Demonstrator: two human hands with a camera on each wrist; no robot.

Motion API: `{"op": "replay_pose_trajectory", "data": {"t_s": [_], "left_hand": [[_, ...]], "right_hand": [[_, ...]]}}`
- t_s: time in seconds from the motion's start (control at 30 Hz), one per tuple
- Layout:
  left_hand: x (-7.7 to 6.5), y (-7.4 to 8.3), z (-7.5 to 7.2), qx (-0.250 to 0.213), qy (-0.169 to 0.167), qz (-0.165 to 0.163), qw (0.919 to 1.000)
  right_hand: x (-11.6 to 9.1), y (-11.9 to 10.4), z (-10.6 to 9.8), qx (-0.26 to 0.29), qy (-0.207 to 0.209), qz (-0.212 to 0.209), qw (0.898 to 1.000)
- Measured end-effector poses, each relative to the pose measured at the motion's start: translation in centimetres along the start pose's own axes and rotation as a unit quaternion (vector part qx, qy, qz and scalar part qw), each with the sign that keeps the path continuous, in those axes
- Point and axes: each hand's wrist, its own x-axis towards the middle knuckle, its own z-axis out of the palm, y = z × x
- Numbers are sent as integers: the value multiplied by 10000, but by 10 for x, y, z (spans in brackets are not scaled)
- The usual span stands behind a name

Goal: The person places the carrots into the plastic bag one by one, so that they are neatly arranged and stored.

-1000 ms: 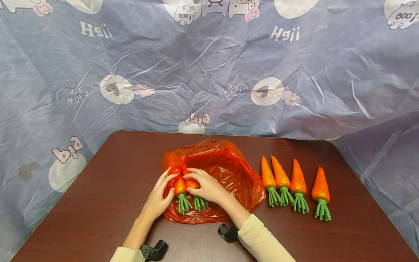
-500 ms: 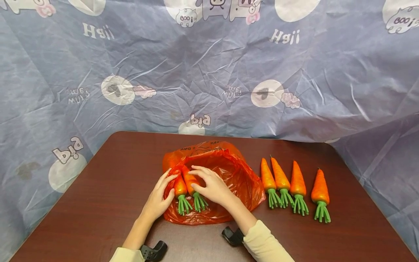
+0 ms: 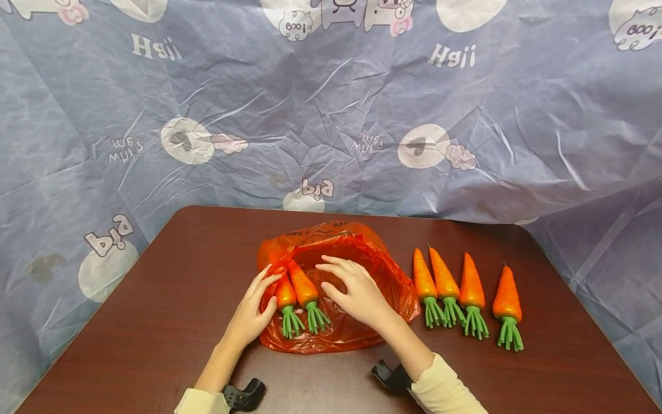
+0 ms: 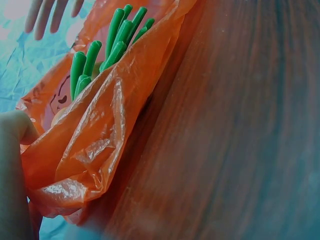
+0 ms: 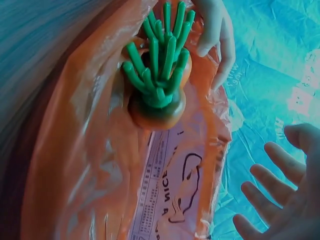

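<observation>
A red-orange plastic bag [image 3: 362,287] lies with its mouth towards me. Inside it, at the left, two carrots [image 3: 303,286] with green stalks lie side by side, tips pointing into the bag. My left hand [image 3: 249,313] holds the bag's left rim, thumb near the left carrot; in the right wrist view its fingers [image 5: 215,40] are at the rim beside the stalks. My right hand [image 3: 357,290] hovers over the bag mouth, right of the carrots, fingers spread and holding nothing. The right wrist view shows the same right hand [image 5: 285,185] apart from the bag.
Several more carrots [image 3: 472,282] lie in a loose row on the brown table [image 3: 196,276], right of the bag. Behind the table hangs a wrinkled grey-blue printed cloth [image 3: 310,115]. Each wrist wears a black camera band [image 3: 245,395].
My right hand has let go of the right-hand carrot and moved right, away from it. That carrot now lies beside the other one. My left hand stays at the bag's rim.
</observation>
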Motion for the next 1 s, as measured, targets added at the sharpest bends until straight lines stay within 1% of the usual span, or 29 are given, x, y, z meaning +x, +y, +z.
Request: {"op": "replay_pose_trajectory", "data": {"t_s": [0.1,0.47,0.83,1.0], "left_hand": [[1,1,-1,-25,5,-13,10000],[0,2,-2,-86,-46,-103,9999],[1,1,-2,-96,-46,-106,9999],[1,1,-2,-107,-23,-94,9999]], "right_hand": [[-6,3,-7,-58,82,-30,9999],[-32,17,-28,-256,428,171,9986],[-57,25,-47,-346,631,385,9967],[-68,29,-54,-367,891,355,9947]]}}
